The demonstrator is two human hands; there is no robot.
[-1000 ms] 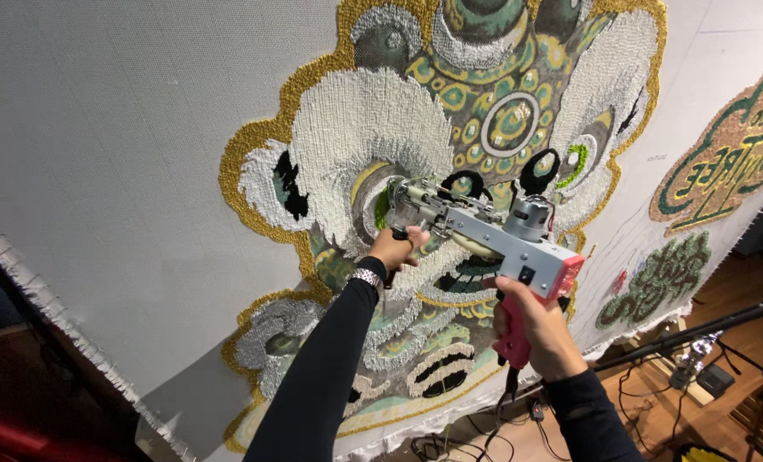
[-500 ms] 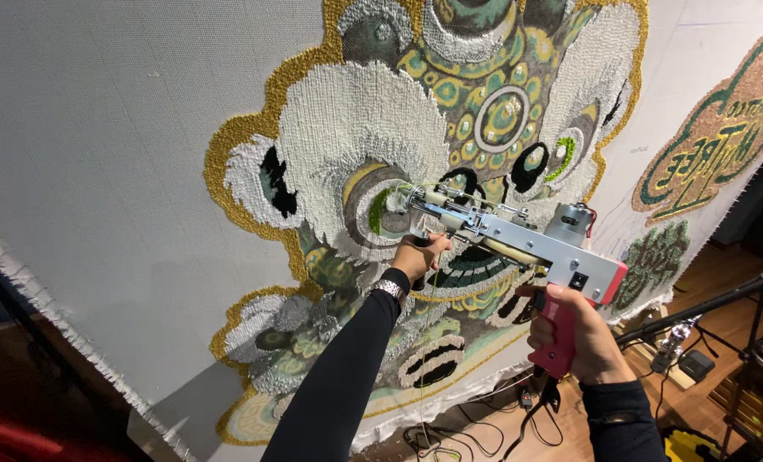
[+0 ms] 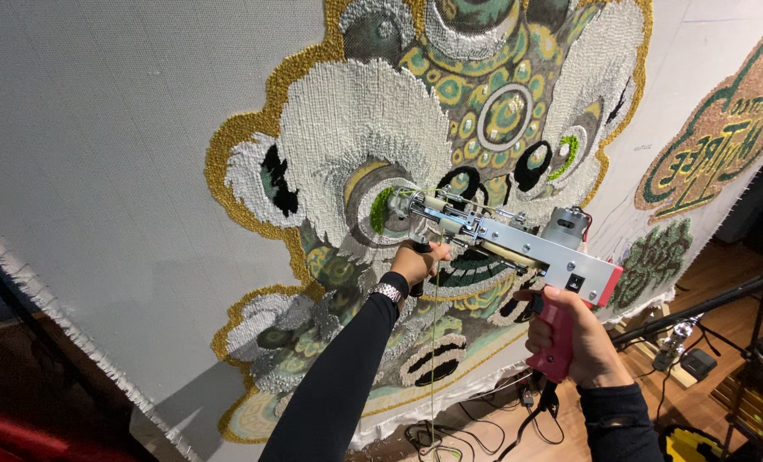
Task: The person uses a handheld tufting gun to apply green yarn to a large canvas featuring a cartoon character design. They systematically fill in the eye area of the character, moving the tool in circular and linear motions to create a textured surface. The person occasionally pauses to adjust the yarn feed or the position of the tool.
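1. Gripping the pink pistol handle, the right hand (image 3: 574, 342) is wrapped fully closed around it, low and right of centre, nearest the camera. A black cord hangs from the handle base toward the floor.
2. The left hand (image 3: 417, 261) is further in, fist closed on the black front grip beneath the tufting gun (image 3: 518, 239); a metal watch (image 3: 387, 293) sits at that wrist, over a black sleeve.
3. Gun's long axis: runs from the right hand up and to the left, with the needle end (image 3: 403, 204) touching the backing cloth (image 3: 125, 171). The left hand is the nearer of the two to the needle. A thin strand of yarn (image 3: 435, 359) drops from the gun.
4. Needle contact sits at a green patch in the grey eye ring of the lion-head design (image 3: 364, 145), near the middle of the cloth; the gold outline lies to its left, the bare cloth beyond toward the left edge.
5. Farthest, at the cloth's right edge: an oval emblem (image 3: 724, 145) in gold and green with lettering, reading mirrored; below it a smaller green tufted patch (image 3: 651, 257).
6. Lower right corner: dark metal stand (image 3: 706, 304), wood floor, cables.
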